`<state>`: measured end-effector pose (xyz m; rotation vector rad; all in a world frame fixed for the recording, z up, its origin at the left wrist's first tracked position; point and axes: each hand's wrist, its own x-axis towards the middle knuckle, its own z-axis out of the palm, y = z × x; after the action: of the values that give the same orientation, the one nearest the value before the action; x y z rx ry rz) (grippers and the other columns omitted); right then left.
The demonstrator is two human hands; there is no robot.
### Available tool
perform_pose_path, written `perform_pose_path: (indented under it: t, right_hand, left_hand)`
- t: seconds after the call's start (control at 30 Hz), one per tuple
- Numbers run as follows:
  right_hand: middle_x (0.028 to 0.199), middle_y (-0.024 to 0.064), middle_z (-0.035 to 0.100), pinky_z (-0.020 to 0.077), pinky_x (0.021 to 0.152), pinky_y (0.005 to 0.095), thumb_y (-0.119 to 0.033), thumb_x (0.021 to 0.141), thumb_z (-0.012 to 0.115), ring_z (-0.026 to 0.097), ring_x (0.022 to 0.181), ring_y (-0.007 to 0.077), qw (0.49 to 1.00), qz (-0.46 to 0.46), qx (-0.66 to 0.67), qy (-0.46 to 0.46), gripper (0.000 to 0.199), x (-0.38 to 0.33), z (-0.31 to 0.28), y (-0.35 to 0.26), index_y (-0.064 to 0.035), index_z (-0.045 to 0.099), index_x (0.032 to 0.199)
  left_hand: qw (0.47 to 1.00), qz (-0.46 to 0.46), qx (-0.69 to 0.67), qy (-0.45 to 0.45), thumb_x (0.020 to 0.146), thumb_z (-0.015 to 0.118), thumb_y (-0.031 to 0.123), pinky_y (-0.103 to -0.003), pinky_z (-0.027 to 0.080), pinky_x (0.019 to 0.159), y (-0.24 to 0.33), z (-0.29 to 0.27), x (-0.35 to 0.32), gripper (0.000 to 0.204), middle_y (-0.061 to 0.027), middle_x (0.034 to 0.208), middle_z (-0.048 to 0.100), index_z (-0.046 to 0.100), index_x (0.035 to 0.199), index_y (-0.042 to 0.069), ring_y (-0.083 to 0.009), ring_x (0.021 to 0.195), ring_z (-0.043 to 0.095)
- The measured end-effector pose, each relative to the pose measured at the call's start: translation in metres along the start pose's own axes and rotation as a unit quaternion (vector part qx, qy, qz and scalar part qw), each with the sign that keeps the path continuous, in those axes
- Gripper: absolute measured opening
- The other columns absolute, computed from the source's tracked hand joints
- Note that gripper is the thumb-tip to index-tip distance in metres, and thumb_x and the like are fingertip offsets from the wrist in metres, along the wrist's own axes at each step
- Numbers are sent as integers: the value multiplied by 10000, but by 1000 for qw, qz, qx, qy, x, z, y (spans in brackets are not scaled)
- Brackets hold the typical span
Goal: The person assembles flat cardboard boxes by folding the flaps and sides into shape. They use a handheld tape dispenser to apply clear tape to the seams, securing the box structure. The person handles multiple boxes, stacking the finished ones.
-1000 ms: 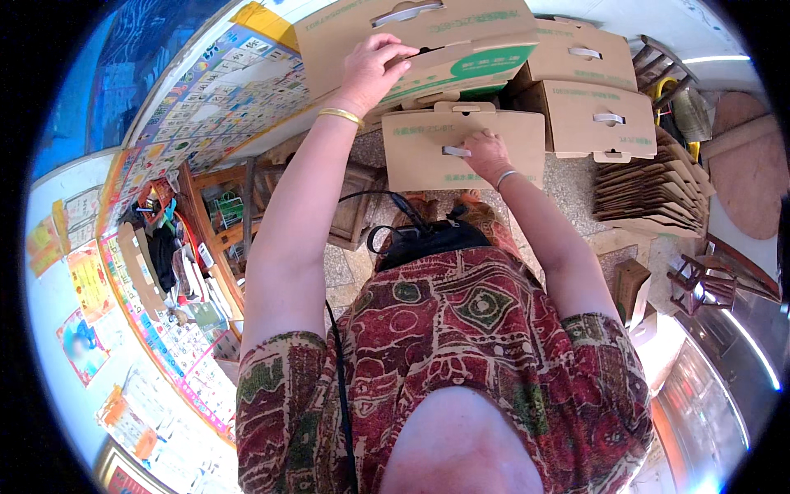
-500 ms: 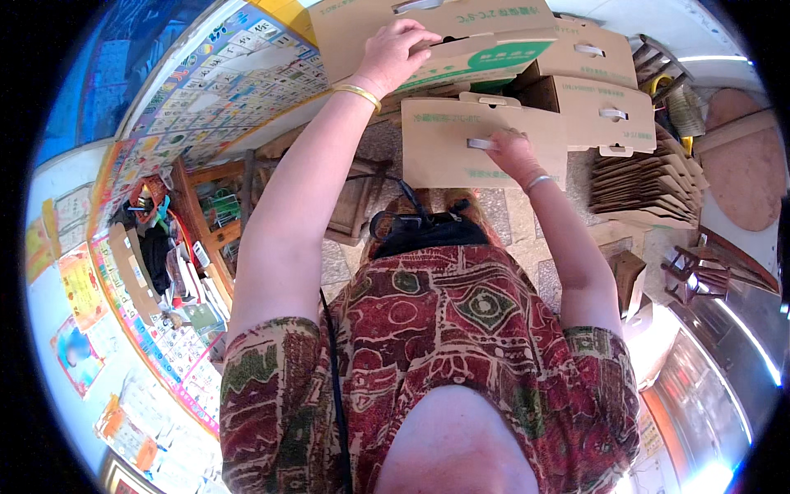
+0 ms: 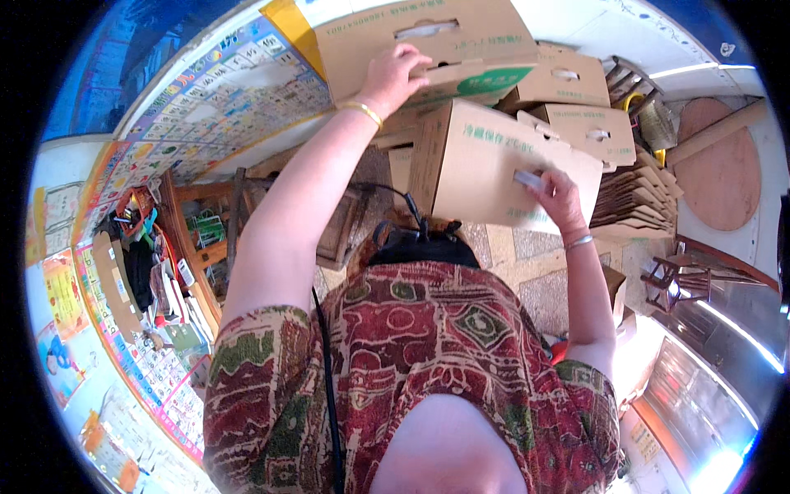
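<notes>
The right grip (image 3: pixel 561 198) is clenched around the white handle (image 3: pixel 528 180) of a brown cardboard carton (image 3: pixel 494 173), thumb and fingers closed on the strap. That carton is in front of the person, tilted and turned so that its broad face with green print and a narrower side panel at the left both show. Its far edge sits close to a larger carton (image 3: pixel 469 58) at the top of the view; whether the two touch cannot be told.

The left grip (image 3: pixel 395 78) is at the near edge of that larger carton, its fingers bent beside a small dark slot — whether it grasps the cardboard or only rests there, I cannot tell. A yellow bangle (image 3: pixel 362 111) circles the left wrist, and a silvery one (image 3: pixel 579 241) the right.

To the right, two more cartons (image 3: pixel 586 132) with white handles stand one beyond the other, partly overlapped by the held one. Just beside them is a stack of flattened cardboard (image 3: pixel 634 202), and nearer the person a small dark wooden stool (image 3: pixel 679 280). A picture chart (image 3: pixel 239 99) covers the wall at the left.
</notes>
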<state>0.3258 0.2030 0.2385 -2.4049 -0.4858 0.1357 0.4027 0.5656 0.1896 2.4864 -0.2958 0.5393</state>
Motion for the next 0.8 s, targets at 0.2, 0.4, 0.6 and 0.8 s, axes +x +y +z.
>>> perform_pose_path:
  t: [0.2, 0.4, 0.6, 0.8]
  right_hand:
    - [594, -13, 460, 409, 528, 246, -123, 701, 748, 433, 561, 82, 996, 60, 70, 16, 238, -6, 10, 6, -59, 521, 738]
    - [647, -46, 460, 401, 565, 200, -48, 730, 721, 438, 627, 42, 981, 86, 161, 64, 200, -29, -15, 9, -47, 524, 759]
    - [762, -33, 508, 401, 636, 180, -46, 782, 696, 470, 688, 43, 953, 124, 251, 113, 206, -70, -46, -1, -73, 493, 797]
    - [712, -48, 479, 401, 616, 196, -72, 742, 726, 450, 656, 49, 949, 136, 247, 143, 207, -106, -51, 17, -64, 523, 781]
  left_hand:
    - [999, 9, 31, -32, 693, 742, 262, -374, 451, 867, -3, -5, 6, 358, -34, 1046, 551, 624, 1022, 184, -254, 1000, 542]
    - [995, 4, 78, -61, 678, 755, 322, -400, 406, 945, -7, -9, 16, 563, -103, 1184, 483, 539, 1165, 140, -311, 1099, 478]
    - [984, -58, 125, -115, 673, 755, 329, -404, 369, 1007, 15, -23, 24, 760, -142, 1367, 348, 405, 1319, 136, -334, 1203, 405]
    - [958, -34, 126, -253, 657, 748, 359, -398, 352, 1032, 19, -32, 58, 849, -122, 1364, 375, 346, 1376, 156, -333, 1231, 388]
